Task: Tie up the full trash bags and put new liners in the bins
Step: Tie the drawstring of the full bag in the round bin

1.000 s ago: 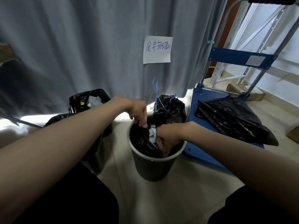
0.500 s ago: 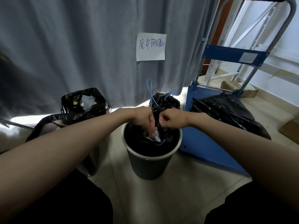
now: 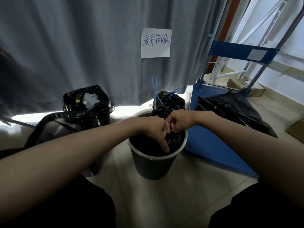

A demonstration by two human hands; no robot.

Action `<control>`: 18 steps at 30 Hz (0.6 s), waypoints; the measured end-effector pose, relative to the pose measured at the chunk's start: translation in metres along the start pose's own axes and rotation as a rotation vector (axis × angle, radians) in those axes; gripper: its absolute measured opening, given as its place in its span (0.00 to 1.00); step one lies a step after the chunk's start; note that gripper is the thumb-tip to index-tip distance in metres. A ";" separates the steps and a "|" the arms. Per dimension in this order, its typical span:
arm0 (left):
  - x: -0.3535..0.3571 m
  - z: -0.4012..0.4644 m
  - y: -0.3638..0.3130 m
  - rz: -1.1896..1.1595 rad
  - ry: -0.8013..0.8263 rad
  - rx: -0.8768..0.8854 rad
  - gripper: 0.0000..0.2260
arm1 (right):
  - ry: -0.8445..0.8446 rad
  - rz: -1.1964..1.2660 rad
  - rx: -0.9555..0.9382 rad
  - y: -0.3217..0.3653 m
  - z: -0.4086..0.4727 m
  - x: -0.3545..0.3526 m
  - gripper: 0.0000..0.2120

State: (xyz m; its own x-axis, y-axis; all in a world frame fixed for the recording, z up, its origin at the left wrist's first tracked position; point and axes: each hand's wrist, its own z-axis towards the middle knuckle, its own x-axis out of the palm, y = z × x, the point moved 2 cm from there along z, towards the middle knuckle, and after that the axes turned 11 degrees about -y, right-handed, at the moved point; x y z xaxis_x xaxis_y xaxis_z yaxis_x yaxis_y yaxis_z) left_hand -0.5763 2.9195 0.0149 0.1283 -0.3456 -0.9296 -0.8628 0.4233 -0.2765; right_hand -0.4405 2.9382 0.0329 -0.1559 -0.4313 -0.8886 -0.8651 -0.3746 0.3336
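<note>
Hands meet over the near bin (image 3: 156,163): left hand (image 3: 153,129) and right hand (image 3: 178,123) each grip gathered black liner (image 3: 174,139), apparently drawing its mouth closed for tying.

Dim, backlit indoor view with wide-angle bending at the edges

Daylight seeps in under the curtain (image 3: 82,46) hem from nine to twelve o'clock, blowing out a white strip on the floor (image 3: 148,191), and more comes from the bright window side at two o'clock. The forearms and lap at six o'clock sit in deep shadow. The cart (image 3: 213,145) rails bow outward; the picture is slightly soft throughout.
</note>
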 end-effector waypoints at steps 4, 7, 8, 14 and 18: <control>-0.003 -0.001 -0.003 0.106 -0.137 0.046 0.10 | -0.025 0.020 0.001 0.002 0.000 -0.003 0.13; -0.018 -0.002 0.002 0.053 -0.207 0.038 0.06 | -0.052 0.073 -0.020 0.004 0.002 -0.002 0.13; -0.023 -0.002 0.004 0.038 -0.232 0.035 0.05 | -0.057 0.103 -0.023 0.004 0.002 -0.001 0.14; -0.044 -0.005 0.011 -0.068 -0.347 0.006 0.03 | -0.099 0.248 -0.061 0.006 0.002 0.000 0.05; -0.061 -0.006 0.014 -0.133 -0.291 0.048 0.03 | -0.157 0.260 -0.061 0.004 0.005 -0.002 0.14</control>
State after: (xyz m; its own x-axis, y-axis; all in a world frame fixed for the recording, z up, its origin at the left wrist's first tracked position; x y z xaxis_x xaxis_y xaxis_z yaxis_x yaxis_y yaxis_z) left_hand -0.5994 2.9415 0.0689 0.3788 -0.1497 -0.9133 -0.8060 0.4316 -0.4050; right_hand -0.4461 2.9419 0.0348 -0.4438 -0.3892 -0.8072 -0.7571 -0.3190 0.5701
